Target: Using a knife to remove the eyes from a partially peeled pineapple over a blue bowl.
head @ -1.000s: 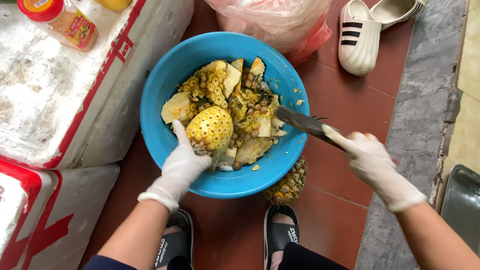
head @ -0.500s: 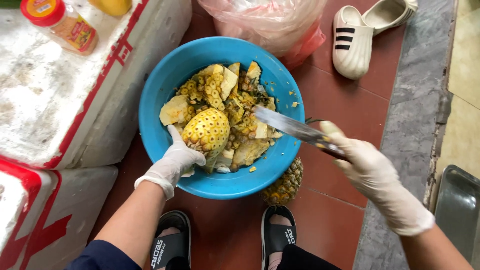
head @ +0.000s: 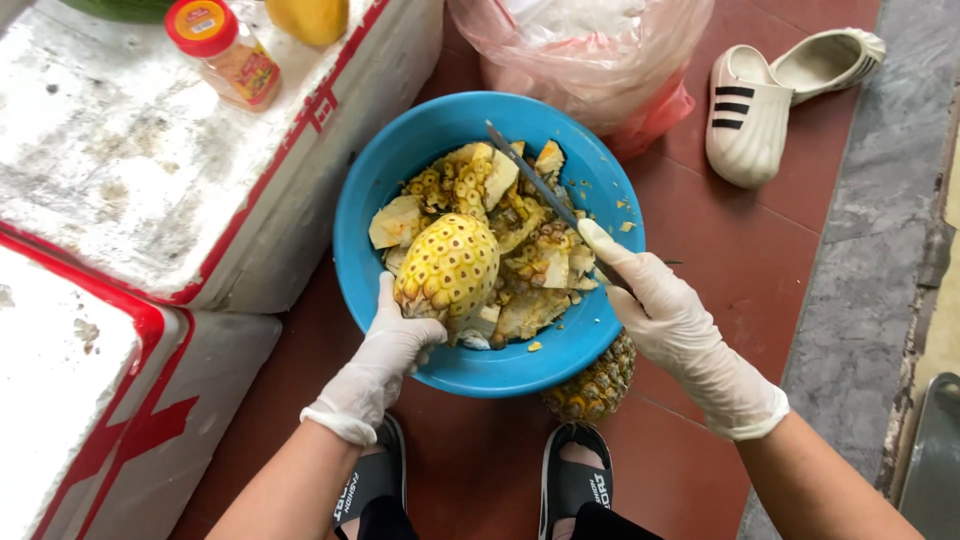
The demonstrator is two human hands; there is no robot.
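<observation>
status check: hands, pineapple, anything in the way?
Left hand grips peeled pineapple over blue basin. Right hand holds knife, blade over the peel scraps. Nothing between blade and fruit.

Basin (head: pixel 370 215) on floor, centre; peelings (head: pixel 530 260) inside. Peeled pineapple (head: pixel 447 266) over basin's near-left part. Whole pineapple (head: pixel 596 385) just beyond basin's near-right rim. Foam boxes (head: pixel 150 180) left, jar (head: pixel 222 52) on top. Bag (head: pixel 590 50) behind basin; slippers (head: pixel 760 100) far right.

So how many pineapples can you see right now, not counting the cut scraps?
2. A peeled pineapple held by the left hand over the blue basin, and an unpeeled pineapple on the floor, partly hidden under the basin. Others may be hidden.
</observation>
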